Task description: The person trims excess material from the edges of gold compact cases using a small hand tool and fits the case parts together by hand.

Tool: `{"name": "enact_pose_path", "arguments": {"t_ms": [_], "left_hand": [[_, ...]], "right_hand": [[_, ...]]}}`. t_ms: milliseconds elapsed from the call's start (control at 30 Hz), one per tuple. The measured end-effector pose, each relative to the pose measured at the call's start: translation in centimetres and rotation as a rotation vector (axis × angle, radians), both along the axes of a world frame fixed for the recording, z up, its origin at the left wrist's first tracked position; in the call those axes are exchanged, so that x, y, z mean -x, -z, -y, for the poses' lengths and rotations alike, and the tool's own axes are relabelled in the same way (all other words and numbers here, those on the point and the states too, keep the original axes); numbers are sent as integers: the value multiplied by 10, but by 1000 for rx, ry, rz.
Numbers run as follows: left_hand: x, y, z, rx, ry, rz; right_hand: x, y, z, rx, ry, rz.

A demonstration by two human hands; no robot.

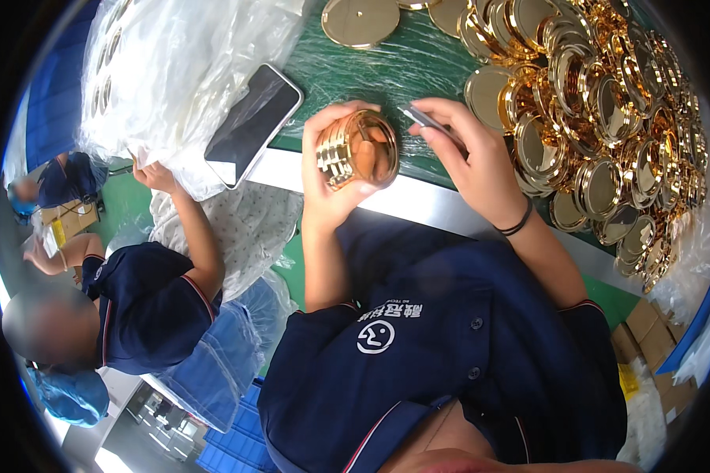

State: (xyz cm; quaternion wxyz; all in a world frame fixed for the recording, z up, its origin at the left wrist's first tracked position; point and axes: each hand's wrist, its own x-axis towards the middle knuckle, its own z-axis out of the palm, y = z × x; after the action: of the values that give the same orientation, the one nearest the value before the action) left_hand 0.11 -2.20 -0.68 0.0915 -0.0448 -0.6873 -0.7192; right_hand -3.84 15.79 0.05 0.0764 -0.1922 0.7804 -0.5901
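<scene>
My left hand (323,201) is wrapped round a short stack of shiny gold round lids (339,159), held over the near edge of the table. The top lid faces up and mirrors fingers in its surface. To the right, my right hand (479,162) pinches a slim grey tool (432,124) between thumb and fingers. Its tip points toward the stack but stays a little apart from it. The tool's exact kind is hard to make out.
A large heap of gold lids (599,118) covers the table's right side, with a single gold lid (360,21) at the back. A phone (254,122) lies on clear plastic bags (166,87) at left. Beyond, a co-worker (146,303) handles the plastic. Cardboard boxes (656,343) stand lower right.
</scene>
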Motion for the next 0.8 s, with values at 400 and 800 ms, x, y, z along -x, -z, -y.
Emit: {"name": "enact_pose_path", "arguments": {"t_ms": [400,800], "left_hand": [[-14,-8,-15,-611,343,408],[-18,-10,-16,-786,400,515]], "right_hand": [[-1,-15,-5,553,-74,362],[-5,-12,-6,543,-126,360]]}}
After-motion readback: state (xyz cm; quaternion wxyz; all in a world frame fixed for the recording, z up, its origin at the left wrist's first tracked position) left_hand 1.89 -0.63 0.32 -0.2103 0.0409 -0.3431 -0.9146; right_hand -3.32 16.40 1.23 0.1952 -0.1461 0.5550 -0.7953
